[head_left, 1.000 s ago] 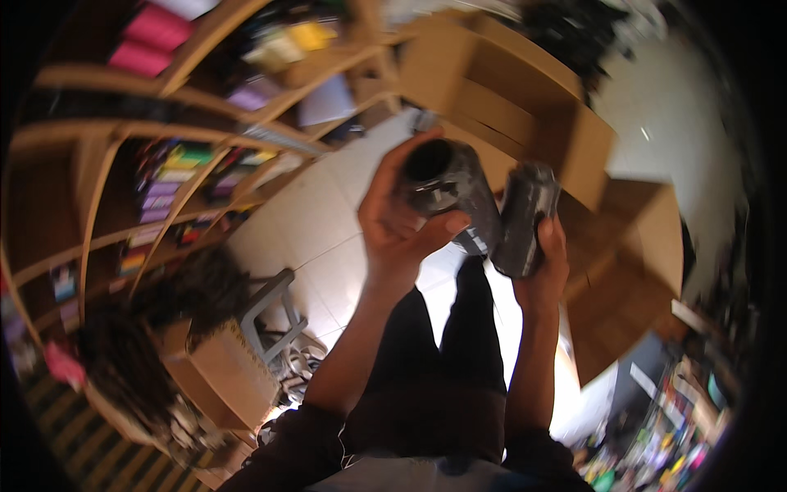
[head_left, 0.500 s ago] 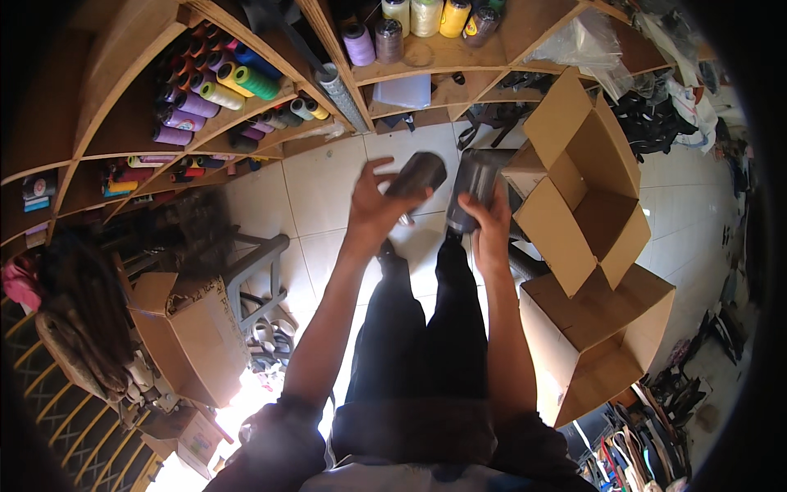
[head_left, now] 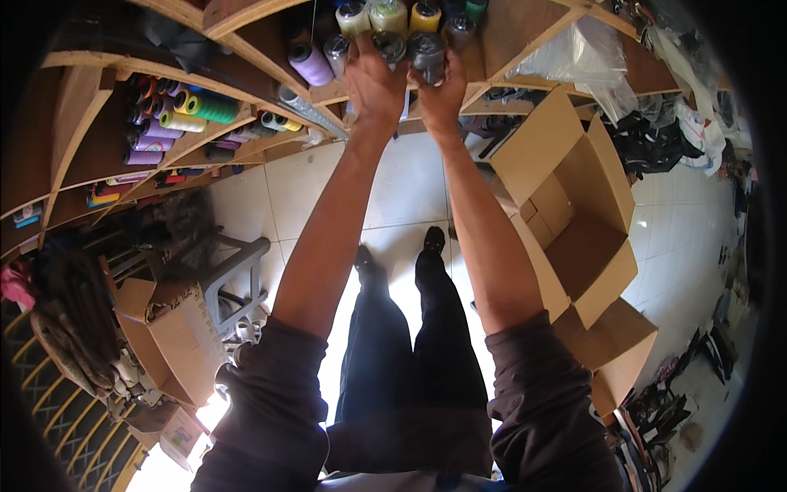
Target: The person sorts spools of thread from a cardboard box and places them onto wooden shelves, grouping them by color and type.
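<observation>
Both my arms stretch forward to a wooden shelf. My left hand [head_left: 374,86] is closed around a dark spool of thread [head_left: 390,47], partly hidden by the fingers. Beside it my right hand [head_left: 441,92] grips another dark grey thread spool [head_left: 426,56], which stands upright with its top showing. Around them on the same shelf stand a purple spool [head_left: 310,64], a cream spool [head_left: 387,16], a yellow spool [head_left: 425,16] and a few more. Whether the held spools rest on the shelf board I cannot tell.
Compartments to the left hold many coloured thread spools [head_left: 182,121]. Open cardboard boxes [head_left: 586,254] stand on the right, another carton [head_left: 176,336] on the left next to a grey plastic stool [head_left: 238,271]. A clear plastic bag [head_left: 574,61] hangs over the shelf edge at right.
Both hands have moved forward and up, carrying the two dark spools from above the floor to the shelf among the other spools. The view has shifted with my body.
</observation>
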`<state>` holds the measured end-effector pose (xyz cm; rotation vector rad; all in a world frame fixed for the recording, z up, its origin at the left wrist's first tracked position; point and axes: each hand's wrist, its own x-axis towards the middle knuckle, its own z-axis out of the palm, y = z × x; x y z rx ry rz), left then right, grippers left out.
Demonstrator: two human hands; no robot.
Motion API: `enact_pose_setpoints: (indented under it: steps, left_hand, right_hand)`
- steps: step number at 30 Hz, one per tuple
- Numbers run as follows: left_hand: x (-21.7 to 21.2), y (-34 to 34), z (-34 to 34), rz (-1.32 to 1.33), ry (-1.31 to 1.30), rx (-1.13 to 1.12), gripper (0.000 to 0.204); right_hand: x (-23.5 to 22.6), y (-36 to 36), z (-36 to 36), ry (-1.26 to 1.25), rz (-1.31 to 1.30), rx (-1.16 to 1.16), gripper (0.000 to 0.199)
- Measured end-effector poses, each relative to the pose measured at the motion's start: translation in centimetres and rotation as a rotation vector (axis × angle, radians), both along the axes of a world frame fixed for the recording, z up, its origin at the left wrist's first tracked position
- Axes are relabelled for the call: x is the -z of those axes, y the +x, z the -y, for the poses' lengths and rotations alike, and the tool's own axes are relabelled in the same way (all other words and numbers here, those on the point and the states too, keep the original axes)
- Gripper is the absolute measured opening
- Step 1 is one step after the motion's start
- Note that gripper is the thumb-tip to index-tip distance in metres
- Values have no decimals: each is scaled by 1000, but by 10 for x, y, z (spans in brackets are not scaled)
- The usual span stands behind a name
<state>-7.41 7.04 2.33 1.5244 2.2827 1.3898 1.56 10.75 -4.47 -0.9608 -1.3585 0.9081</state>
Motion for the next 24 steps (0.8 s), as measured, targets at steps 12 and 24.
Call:
enact_pose_setpoints:
  steps: [12,24]
  left_hand:
    - [31,30,-4,103,171,-201,57]
    - [53,40,4,346,237,-385,34]
  right_hand:
    - [13,3,5,-54,170,204,63]
    - [15,-19,4,-106,77,257,56]
